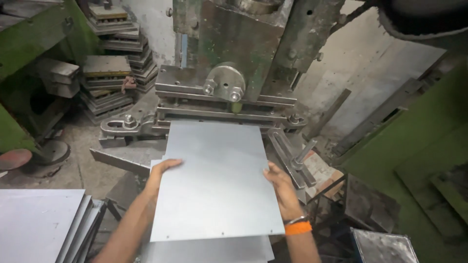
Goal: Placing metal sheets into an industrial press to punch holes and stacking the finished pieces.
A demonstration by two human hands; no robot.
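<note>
My left hand (163,168) and right hand (278,182) grip opposite side edges of metal sheet (217,180); long axis points ahead into press (229,92); both equally near.

A large, flat rectangular metal sheet (214,180), dull grey with a smooth, lightly reflective face, lies nearly level in the middle of the view. Its far edge sits at the mouth of the press, and its near edge, dotted with a few small holes, overlaps another sheet of the same kind (209,249) beneath it. Small square notches are cut into its upper left edge.
</note>
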